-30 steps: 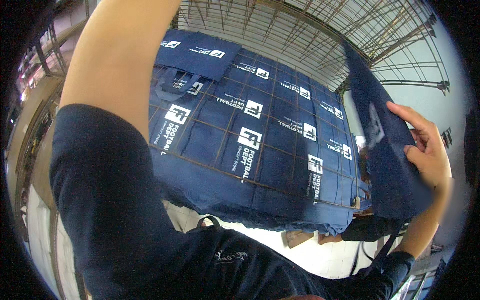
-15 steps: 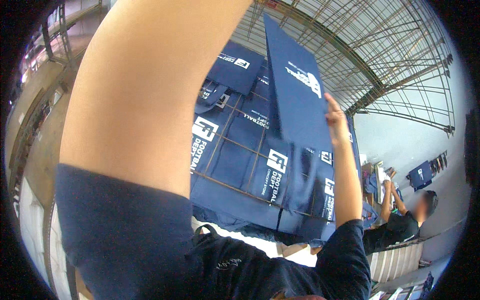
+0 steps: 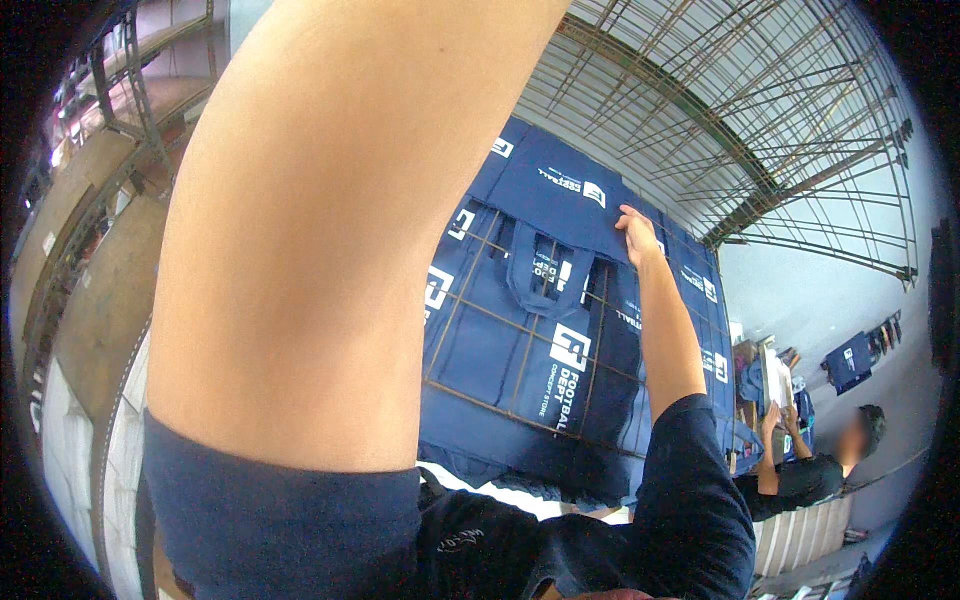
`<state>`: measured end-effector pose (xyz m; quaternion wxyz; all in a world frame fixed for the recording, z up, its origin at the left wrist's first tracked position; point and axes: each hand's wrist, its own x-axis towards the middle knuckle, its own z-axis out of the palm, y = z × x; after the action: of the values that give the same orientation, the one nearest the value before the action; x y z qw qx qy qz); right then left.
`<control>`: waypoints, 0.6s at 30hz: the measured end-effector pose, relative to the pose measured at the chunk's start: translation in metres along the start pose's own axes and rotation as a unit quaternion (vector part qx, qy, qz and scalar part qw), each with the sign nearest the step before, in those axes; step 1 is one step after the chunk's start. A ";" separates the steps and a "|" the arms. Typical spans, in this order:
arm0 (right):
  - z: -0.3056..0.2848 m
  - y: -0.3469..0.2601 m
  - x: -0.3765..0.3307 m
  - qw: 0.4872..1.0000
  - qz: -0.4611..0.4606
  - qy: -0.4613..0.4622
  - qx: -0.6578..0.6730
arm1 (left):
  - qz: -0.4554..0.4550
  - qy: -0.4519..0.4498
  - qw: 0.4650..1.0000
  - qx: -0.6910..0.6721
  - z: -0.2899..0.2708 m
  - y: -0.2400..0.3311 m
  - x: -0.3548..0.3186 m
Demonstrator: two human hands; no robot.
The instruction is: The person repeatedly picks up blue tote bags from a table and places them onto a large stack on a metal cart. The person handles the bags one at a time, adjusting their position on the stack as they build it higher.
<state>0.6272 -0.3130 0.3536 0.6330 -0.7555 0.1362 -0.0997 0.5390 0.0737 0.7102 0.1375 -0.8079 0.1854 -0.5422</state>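
Head view: right hand [image 3: 640, 236] at the right-hand edge of a navy fabric bag [image 3: 545, 222]. Fingers [image 3: 628, 213] partly bent and loosely gathered, the foremost one reaching out along the cloth; tips appear to touch the edge. Whether they pinch it or merely rest on it: cannot tell. Left hand beyond the top of the frame; state of its fingers cannot be told.

Position of bag: lying nearly flat on top of a rusty wire rack, white print facing up. Its handle [image 3: 519, 272] loops down from the near edge onto the mesh; white print of a bag below shows through the loop.

Containers: the rack bears rows of similar navy bags [image 3: 615, 405], printed side up, with the wire grid lying over them. Contents of the bags, if any, not visible.

Surroundings: left arm [image 3: 320, 260] bare and very near the lens, crossing the frame and hiding the left portion of the rack. Further wire racks [image 3: 700, 85] stand tilted up behind, upper right. Lower right, a co-worker [image 3: 805, 485] in dark clothing handles a white flat item [image 3: 778, 380]; another navy bag [image 3: 850, 362] hangs against the wall beyond. Metal-framed shelving [image 3: 104, 90] at far left.
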 end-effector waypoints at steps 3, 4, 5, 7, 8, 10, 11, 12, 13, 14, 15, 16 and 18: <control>0.003 -0.003 -0.002 1.000 -0.016 0.004 -0.013 | 0.004 0.001 1.000 -0.016 0.002 -0.001 0.001; 0.008 -0.005 -0.006 0.999 -0.027 0.011 -0.022 | 0.006 -0.005 1.000 -0.020 0.002 -0.002 0.001; 0.008 -0.001 0.000 0.999 -0.030 0.012 -0.030 | 0.003 -0.012 1.000 -0.013 0.002 -0.002 0.002; 0.002 0.002 0.005 0.998 -0.037 0.022 -0.049 | -0.003 -0.022 1.000 -0.006 0.000 0.000 0.003; -0.001 0.005 0.006 0.999 -0.029 0.023 -0.037 | -0.001 -0.015 1.000 -0.013 0.001 0.001 0.003; 0.012 -0.006 -0.009 1.000 -0.016 0.017 -0.010 | 0.001 -0.003 1.000 -0.019 0.003 -0.001 0.001; 0.013 -0.002 -0.005 1.000 -0.020 0.018 -0.011 | 0.006 0.023 1.000 -0.015 0.007 -0.002 -0.002; 0.011 0.000 -0.003 0.999 -0.026 0.022 -0.013 | 0.010 0.053 0.998 -0.014 0.011 -0.002 -0.005; 0.008 0.002 -0.001 0.999 -0.032 0.027 -0.015 | 0.014 0.083 0.996 -0.013 0.012 -0.001 -0.005; 0.005 0.003 0.001 0.998 -0.035 0.029 -0.031 | 0.005 0.056 0.998 -0.011 0.011 -0.001 -0.002; 0.007 0.002 0.001 0.998 -0.037 0.029 -0.045 | -0.002 0.027 1.000 -0.008 0.006 -0.001 0.000; 0.010 0.002 0.000 0.997 -0.039 0.030 -0.059 | -0.010 -0.002 1.000 -0.005 0.003 0.001 0.003; 0.014 0.002 -0.004 0.996 -0.037 0.055 -0.063 | 0.000 0.014 1.000 -0.013 0.005 0.000 0.000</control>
<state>0.6284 -0.2986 0.3495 0.5718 -0.7917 0.1484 -0.1560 0.5436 0.0735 0.7086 0.1238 -0.8020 0.1941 -0.5512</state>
